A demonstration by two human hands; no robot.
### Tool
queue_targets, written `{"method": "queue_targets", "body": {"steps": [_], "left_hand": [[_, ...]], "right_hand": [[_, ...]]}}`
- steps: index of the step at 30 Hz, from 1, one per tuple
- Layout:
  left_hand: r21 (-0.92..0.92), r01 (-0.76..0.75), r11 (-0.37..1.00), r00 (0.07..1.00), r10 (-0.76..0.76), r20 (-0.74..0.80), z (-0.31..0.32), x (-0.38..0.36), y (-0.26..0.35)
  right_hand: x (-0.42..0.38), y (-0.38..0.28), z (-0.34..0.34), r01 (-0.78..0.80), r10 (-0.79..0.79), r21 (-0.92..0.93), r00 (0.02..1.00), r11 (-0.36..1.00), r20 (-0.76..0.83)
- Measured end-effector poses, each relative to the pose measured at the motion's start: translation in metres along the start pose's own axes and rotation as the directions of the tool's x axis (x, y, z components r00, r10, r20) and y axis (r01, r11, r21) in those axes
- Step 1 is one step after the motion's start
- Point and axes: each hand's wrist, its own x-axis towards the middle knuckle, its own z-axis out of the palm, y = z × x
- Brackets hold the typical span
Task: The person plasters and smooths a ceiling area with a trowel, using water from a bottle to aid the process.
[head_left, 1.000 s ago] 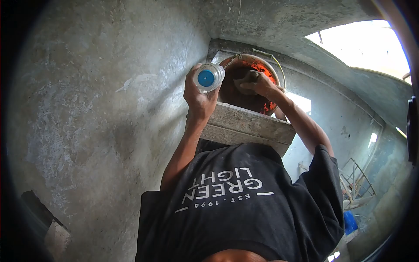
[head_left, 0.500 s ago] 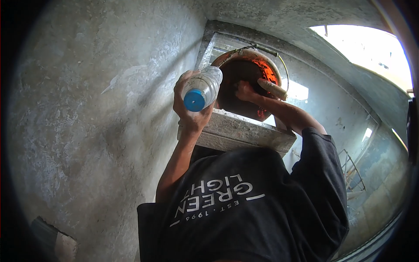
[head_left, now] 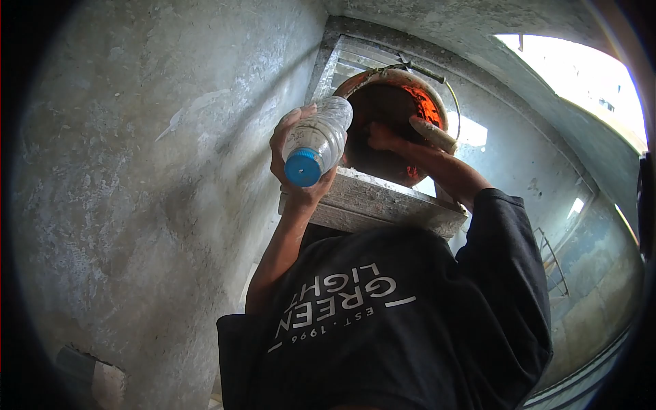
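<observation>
My left hand (head_left: 281, 137) is wrapped round a clear plastic bottle (head_left: 324, 130) with a blue cap, held beside a bucket. The cap faces me and has a small hole in it. Dark contents fill the shadowed inside of the bucket (head_left: 425, 102), whose wall glows orange at the right. My right hand (head_left: 383, 137) reaches into the bucket with its fingers curled. What they hold, if anything, is lost in shadow. A pale, rounded tool handle (head_left: 433, 134) sticks out over the bucket's right rim, just above my right forearm; the rest of that tool is hidden.
The bucket stands on a rough, mortar-spattered wooden board structure (head_left: 383, 198) in front of me. Its wire handle (head_left: 427, 72) with a dark grip lies along the far rim. A plastered wall (head_left: 157, 171) rises close on my left. Bright light enters through an opening (head_left: 581, 75) at upper right.
The bottle has tipped slightly, its cap now a little lower in view. My right hand has shifted slightly within the bucket, and the whole view has turned a little.
</observation>
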Motion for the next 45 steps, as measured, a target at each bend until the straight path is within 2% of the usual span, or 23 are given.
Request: {"method": "queue_targets", "body": {"steps": [2, 4, 6, 9, 13, 15, 19, 21, 23, 24, 25, 29, 31, 34, 40, 42, 45], "left_hand": [[-0.004, -0.005, 1.0, 1.0, 0.005, -0.006, 0.002, -0.002, -0.003], [-0.089, -0.013, 0.996, 0.999, 0.008, -0.054, 0.004, -0.005, -0.006], [-0.082, -0.015, 0.997, 0.999, 0.011, -0.048, 0.003, -0.005, -0.005], [-0.053, -0.029, 0.998, 0.999, 0.027, -0.045, 0.003, -0.005, -0.007], [-0.051, -0.015, 0.999, 0.999, 0.013, -0.041, 0.002, -0.003, -0.004], [-0.043, -0.001, 0.999, 0.999, -0.001, -0.035, 0.003, -0.003, -0.001], [-0.031, -0.007, 1.0, 1.0, 0.006, -0.022, 0.002, 0.001, 0.001], [-0.006, 0.001, 1.0, 1.0, -0.001, -0.007, 0.001, 0.003, 0.004], [0.025, 0.0, 1.0, 1.0, -0.001, 0.011, 0.0, 0.002, 0.001], [-0.025, -0.009, 1.0, 1.0, 0.009, -0.027, 0.002, -0.001, -0.004], [-0.076, -0.02, 0.997, 0.998, 0.015, -0.064, 0.004, -0.004, -0.008], [-0.091, -0.012, 0.996, 0.999, 0.007, -0.052, 0.003, -0.001, -0.004], [0.028, -0.007, 1.0, 1.0, 0.007, 0.008, 0.0, 0.003, 0.002], [-0.024, 0.004, 1.0, 1.0, -0.004, 0.001, 0.001, 0.001, 0.001], [-0.024, 0.023, 0.999, 1.0, -0.023, 0.001, 0.003, -0.001, -0.002], [-0.006, 0.016, 1.0, 1.0, -0.016, 0.009, 0.003, 0.0, -0.001], [0.018, 0.025, 1.0, 0.999, -0.025, 0.022, 0.002, 0.002, 0.001]], "right_hand": [[0.002, -0.002, -0.003, -0.036, 0.038, -0.044, 0.998, 0.998, 0.047], [-0.001, -0.008, -0.009, -0.071, 0.079, -0.088, 0.993, 0.994, 0.091], [-0.004, -0.011, -0.014, -0.145, 0.152, -0.059, 0.98, 0.988, 0.129], [-0.003, -0.004, -0.008, -0.127, 0.126, -0.004, 0.989, 0.992, 0.072], [-0.004, -0.005, -0.01, -0.133, 0.13, 0.032, 0.988, 0.991, 0.078], [-0.004, -0.009, -0.013, -0.24, 0.215, 0.131, 0.96, 0.962, 0.181], [-0.013, -0.02, -0.01, -0.188, 0.172, 0.101, 0.974, 0.977, 0.148], [-0.018, -0.032, -0.019, -0.276, 0.245, 0.126, 0.945, 0.953, 0.215], [-0.011, -0.02, -0.005, -0.24, 0.212, 0.124, 0.956, 0.963, 0.204], [-0.008, -0.015, -0.002, -0.206, 0.182, 0.117, 0.964, 0.971, 0.193], [-0.005, -0.01, 0.002, -0.205, 0.18, 0.119, 0.965, 0.971, 0.192], [-0.01, -0.015, -0.004, -0.223, 0.2, 0.149, 0.967, 0.963, 0.157], [-0.019, -0.028, -0.014, -0.23, 0.209, 0.174, 0.969, 0.957, 0.133], [-0.021, -0.036, -0.021, -0.274, 0.246, 0.127, 0.948, 0.953, 0.201], [-0.018, -0.032, -0.014, -0.17, 0.17, -0.013, 0.977, 0.985, 0.13], [-0.017, -0.03, -0.017, -0.211, 0.184, 0.127, 0.963, 0.969, 0.197], [-0.021, -0.026, -0.018, -0.221, 0.174, 0.218, 0.961, 0.951, 0.216]]}}
